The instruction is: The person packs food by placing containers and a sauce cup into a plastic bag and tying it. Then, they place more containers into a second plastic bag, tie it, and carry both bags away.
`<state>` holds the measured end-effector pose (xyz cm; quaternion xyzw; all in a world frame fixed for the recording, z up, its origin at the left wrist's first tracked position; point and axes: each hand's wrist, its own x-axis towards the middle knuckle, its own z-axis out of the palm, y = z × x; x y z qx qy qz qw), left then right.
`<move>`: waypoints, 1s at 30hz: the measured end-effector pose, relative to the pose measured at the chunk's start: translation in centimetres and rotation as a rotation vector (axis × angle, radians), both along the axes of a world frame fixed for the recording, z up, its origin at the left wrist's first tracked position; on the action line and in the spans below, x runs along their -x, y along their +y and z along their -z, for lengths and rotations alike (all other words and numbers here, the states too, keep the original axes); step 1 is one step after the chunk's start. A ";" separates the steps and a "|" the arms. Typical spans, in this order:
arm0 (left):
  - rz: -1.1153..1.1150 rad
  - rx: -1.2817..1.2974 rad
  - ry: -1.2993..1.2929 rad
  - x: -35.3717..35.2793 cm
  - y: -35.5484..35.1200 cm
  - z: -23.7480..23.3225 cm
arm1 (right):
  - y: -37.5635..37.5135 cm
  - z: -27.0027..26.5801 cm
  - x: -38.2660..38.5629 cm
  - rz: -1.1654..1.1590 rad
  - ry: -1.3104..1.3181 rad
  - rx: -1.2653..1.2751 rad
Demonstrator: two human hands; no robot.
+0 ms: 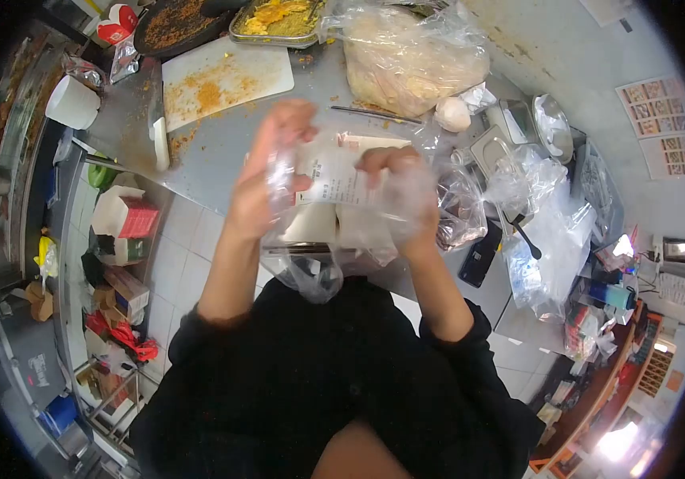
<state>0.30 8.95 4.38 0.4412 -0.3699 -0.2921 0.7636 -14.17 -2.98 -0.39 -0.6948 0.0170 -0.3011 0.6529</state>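
A clear plastic bag (310, 275) is between my two hands in front of my chest, with pale box-like contents and a printed paper slip (333, 180) showing. My left hand (258, 180) is curved round the bag's left side, slightly blurred, with the thumb near the slip and the fingers raised. My right hand (406, 180) grips the bag on the right, its fingers curled over by the slip's right edge. Film covers part of both hands.
A cutting board (227, 80) with crumbs and a knife (159, 144) lie at left. Behind are a metal tray (277, 20) of yellow food and a large filled bag (406, 60). A phone (480, 254) and plastic bags (546, 239) lie at right.
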 end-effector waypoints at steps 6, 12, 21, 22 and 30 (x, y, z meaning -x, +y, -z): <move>0.243 -0.312 -0.620 -1.1 -3.6 -0.7 | 2.5 -3.7 -0.1 -0.073 0.116 -0.301; 0.109 -0.164 -1.112 -1.8 -4.6 -2.2 | 3.3 -2.9 -1.0 -0.055 0.236 -0.027; 0.222 0.064 -0.824 -5.0 2.1 -2.3 | 1.9 -5.3 -3.9 0.353 0.477 0.258; 0.211 0.023 -0.782 -3.8 1.9 1.0 | 1.7 -5.5 -4.3 0.382 0.386 0.543; 0.540 -0.218 -0.271 -0.3 -2.2 7.5 | 2.6 -6.4 -5.6 0.166 0.295 0.861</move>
